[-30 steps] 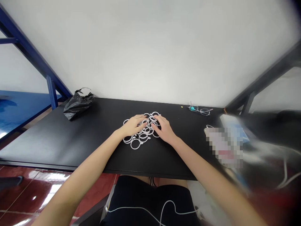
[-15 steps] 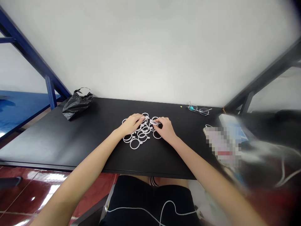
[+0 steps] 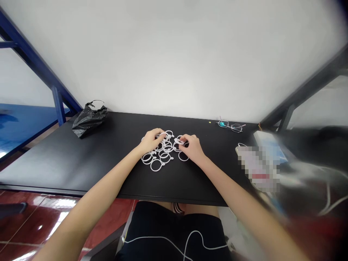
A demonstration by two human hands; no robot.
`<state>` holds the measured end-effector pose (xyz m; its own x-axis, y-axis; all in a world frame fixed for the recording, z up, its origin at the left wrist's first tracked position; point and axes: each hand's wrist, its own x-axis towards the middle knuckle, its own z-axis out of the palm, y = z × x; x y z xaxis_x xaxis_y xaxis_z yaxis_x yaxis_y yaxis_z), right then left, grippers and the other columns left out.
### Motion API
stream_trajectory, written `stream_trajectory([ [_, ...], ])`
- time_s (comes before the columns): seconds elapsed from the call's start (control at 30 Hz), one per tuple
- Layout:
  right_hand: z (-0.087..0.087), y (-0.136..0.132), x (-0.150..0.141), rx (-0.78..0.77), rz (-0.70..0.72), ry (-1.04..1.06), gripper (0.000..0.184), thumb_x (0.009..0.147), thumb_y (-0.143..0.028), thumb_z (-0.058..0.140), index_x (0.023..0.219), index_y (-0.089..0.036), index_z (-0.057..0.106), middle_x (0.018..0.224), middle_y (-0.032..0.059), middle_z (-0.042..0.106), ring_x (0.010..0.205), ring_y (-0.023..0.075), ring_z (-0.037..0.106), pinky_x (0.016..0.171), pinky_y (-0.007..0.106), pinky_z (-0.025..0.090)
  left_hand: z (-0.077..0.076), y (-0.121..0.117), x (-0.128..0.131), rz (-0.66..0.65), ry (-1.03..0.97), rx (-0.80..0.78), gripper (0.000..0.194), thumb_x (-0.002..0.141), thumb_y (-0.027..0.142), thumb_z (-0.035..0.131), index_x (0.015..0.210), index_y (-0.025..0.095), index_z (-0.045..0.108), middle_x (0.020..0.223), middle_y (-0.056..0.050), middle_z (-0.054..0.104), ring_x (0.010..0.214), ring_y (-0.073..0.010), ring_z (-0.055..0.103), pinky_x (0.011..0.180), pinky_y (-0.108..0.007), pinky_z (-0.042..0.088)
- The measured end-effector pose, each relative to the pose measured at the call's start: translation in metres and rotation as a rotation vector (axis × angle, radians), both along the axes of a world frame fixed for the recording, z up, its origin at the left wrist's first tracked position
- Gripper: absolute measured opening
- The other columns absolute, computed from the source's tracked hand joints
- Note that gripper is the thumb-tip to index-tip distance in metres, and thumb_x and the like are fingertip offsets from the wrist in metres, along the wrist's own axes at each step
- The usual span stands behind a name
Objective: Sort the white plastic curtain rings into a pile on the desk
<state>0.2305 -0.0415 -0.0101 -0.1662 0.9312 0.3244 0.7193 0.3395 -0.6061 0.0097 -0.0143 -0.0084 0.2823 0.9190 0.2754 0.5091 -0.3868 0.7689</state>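
Watching from my end, I am working both hands among thin white plastic-looking rings (image 3: 156,171) with small knobs, which are lying loosely overlapped on the matte black tabletop (image 3: 108,170). My right hand (image 3: 193,148) is pinching a ring between thumb and forefinger at the pile's right side. My left hand (image 3: 149,141) is curling over rings at the upper left; I cannot tell whether its fingertips are gripping one. I am judging this step as picking at the rings with both hands. Because several hoops are overlapping, handling them is calling for a light pinch and a check for snagged neighbours. Beyond them, a crumpled black plastic bag (image 3: 89,121) and wire-framed eyeglasses (image 3: 236,131) are resting well apart.
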Motion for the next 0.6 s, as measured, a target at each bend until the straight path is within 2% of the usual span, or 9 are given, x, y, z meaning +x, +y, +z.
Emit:
stream_trajectory([
  [0.17, -0.001, 0.002, 0.003, -0.015, 0.016, 0.075, 0.017, 0.064, -0.013, 0.062, 0.079, -0.022, 0.062, 0.076, -0.0005, 0.07, 0.075, 0.0193, 0.058, 0.08, 0.037, 0.046, 0.001, 0.002, 0.001, 0.039, -0.224, -0.12, 0.032, 0.085, 0.047, 0.058, 0.088, 0.017, 0.069, 0.089, -0.006, 0.07, 0.082, -0.0193, 0.063, 0.076, -0.029, 0.047],
  [0.4, -0.006, 0.003, 0.003, 0.008, 0.045, 0.165, 0.017, 0.063, -0.015, 0.062, 0.078, -0.022, 0.062, 0.071, -0.0021, 0.067, 0.064, 0.0153, 0.059, 0.071, 0.031, 0.049, 0.014, -0.003, 0.002, 0.088, -0.488, -0.241, 0.028, 0.078, 0.044, 0.069, 0.081, 0.016, 0.07, 0.084, -0.005, 0.07, 0.079, -0.0171, 0.062, 0.075, -0.027, 0.046],
  [0.5, -0.004, 0.003, 0.004, 0.027, 0.045, 0.107, 0.016, 0.064, -0.016, 0.062, 0.079, -0.022, 0.061, 0.072, -0.0018, 0.067, 0.065, 0.0157, 0.059, 0.076, 0.034, 0.048, 0.018, -0.005, 0.001, 0.1, -0.567, -0.267, 0.024, 0.077, 0.04, 0.069, 0.076, 0.016, 0.067, 0.08, -0.003, 0.068, 0.078, -0.0155, 0.06, 0.075, -0.026, 0.045],
  [0.6, 0.0, 0.002, 0.006, 0.073, 0.052, -0.048, 0.016, 0.065, -0.016, 0.062, 0.08, -0.022, 0.061, 0.072, -0.002, 0.066, 0.067, 0.0167, 0.058, 0.087, 0.04, 0.043, 0.019, -0.005, 0.0, 0.096, -0.591, -0.267, 0.025, 0.077, 0.039, 0.069, 0.071, 0.016, 0.063, 0.07, 0.0, 0.061, 0.071, -0.0128, 0.055, 0.072, -0.025, 0.042],
])
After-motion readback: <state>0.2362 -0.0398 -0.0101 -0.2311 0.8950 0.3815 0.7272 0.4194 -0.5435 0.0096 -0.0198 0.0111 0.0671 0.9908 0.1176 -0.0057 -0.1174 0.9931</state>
